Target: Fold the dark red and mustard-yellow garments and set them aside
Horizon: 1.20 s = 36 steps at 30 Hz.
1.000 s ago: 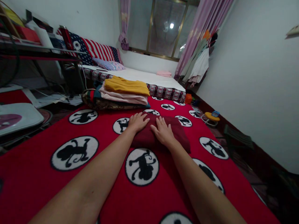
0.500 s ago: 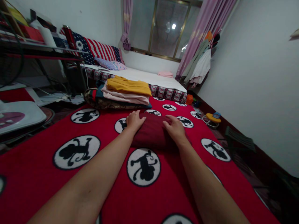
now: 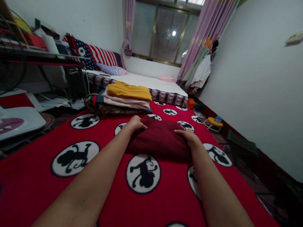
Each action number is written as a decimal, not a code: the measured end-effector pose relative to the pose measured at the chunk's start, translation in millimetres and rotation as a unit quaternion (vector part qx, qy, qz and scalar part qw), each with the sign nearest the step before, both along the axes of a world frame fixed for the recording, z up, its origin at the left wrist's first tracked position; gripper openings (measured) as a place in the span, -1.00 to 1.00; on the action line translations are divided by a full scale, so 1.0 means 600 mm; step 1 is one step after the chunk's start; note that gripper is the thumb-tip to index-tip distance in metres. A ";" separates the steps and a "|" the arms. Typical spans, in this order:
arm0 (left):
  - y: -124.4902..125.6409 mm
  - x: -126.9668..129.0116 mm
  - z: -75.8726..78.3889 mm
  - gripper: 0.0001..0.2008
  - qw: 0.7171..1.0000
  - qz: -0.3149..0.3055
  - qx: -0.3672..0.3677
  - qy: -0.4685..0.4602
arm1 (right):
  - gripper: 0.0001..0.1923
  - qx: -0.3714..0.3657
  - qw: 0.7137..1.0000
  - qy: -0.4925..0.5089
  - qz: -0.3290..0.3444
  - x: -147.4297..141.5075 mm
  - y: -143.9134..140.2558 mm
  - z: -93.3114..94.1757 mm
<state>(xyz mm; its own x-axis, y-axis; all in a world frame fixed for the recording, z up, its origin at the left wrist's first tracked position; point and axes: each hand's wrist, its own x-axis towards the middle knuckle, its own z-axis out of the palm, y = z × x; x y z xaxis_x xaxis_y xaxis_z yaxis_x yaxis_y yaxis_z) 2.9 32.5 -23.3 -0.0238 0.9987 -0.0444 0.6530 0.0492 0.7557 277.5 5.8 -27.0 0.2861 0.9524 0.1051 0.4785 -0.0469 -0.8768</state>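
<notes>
Red blanket (image 3: 99, 189) with black-and-white cartoon roundels covered the floor across most of the view. Beyond it, at 12 o'clock, a low mattress (image 3: 151, 83) ran toward the window (image 3: 165, 37); pink curtains (image 3: 208, 31) hung at 1 o'clock. A stack of folded clothes (image 3: 123, 97), mustard piece on top, sat at 11 o'clock from the hands, near but apart.

Folded dark-red cloth (image 3: 158, 140) lay on the blanket at centre. Left hand (image 3: 136, 123) gripped its far left corner, fingers curled over the edge. Right hand (image 3: 188, 136) closed on its right edge, fingers tucked at the fold. The left side of the bundle looked slightly raised; whether it was clear of the blanket could not be told.

Risk, as a judgement: the grip sat only on the outer edges, so the middle layers could sag and the fold fall open if the bundle were lifted unevenly. Carried toward 11 o'clock, it could knock the mustard piece askew on the stack.

Hard to make out: fingertips of both hands hidden by the cloth; number of layers in the fold unclear. Shelf (image 3: 35, 53) clutter at 10 o'clock was dim. A white object (image 3: 16, 121) at 9 o'clock was cut off by the frame edge.
</notes>
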 end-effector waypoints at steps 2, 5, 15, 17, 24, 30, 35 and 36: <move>-0.003 0.006 0.017 -0.76 0.998 -0.021 0.042 -0.032 | -0.78 0.009 0.999 0.039 0.011 -0.005 -0.005 0.017; -0.010 0.019 0.056 -0.67 0.957 -0.031 0.260 -0.127 | -0.57 0.169 0.977 0.129 0.002 -0.013 -0.008 0.055; -0.008 -0.024 0.045 -0.65 0.973 -0.166 0.159 -0.003 | -0.61 0.215 0.963 0.125 -0.106 0.069 0.004 0.007; -0.004 -0.030 0.035 -0.65 0.985 -0.116 0.130 0.019 | -0.59 0.227 0.950 0.131 -0.167 0.080 0.007 -0.006; -0.007 0.013 0.017 -0.73 0.953 -0.020 0.291 0.077 | -0.65 0.240 0.967 -0.011 -0.089 0.028 0.013 0.000; -0.019 0.023 -0.026 -0.39 0.961 0.059 0.177 0.206 | -0.40 0.080 0.960 -0.249 -0.101 0.007 0.005 -0.032; -0.029 0.032 -0.012 -0.38 0.962 0.066 0.137 0.227 | -0.24 0.006 0.961 -0.251 -0.117 0.012 0.001 -0.029; -0.029 0.035 -0.009 -0.37 0.962 0.065 0.134 0.228 | -0.21 0.012 0.963 -0.241 -0.116 0.013 0.003 -0.028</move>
